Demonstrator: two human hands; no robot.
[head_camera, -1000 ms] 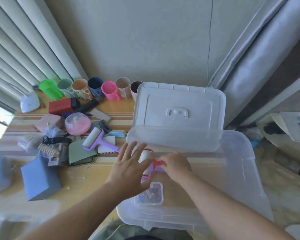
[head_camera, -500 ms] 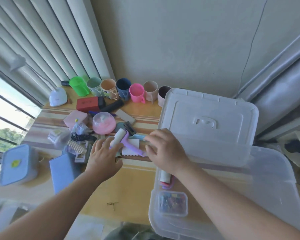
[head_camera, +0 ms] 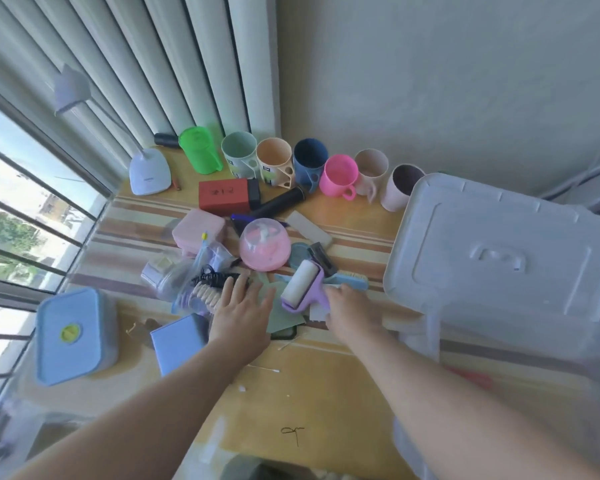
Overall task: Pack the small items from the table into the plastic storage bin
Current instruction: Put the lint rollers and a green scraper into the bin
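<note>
The translucent plastic storage bin [head_camera: 520,344] — white lid [head_camera: 499,247] propped open — sits at the table's right; right hand [head_camera: 352,315] grips the purple lint roller [head_camera: 302,287]; left hand [head_camera: 239,315] rests flat, fingers straight.

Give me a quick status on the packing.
Left hand flat on clutter. Right hand on purple lint roller. Storage bin right, lid up.

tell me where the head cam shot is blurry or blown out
Head view: the window at left is overexposed; the storage bin and the right hand smear with motion blur; the blinds bow from wide-angle distortion; the cups are fairly sharp.
</note>
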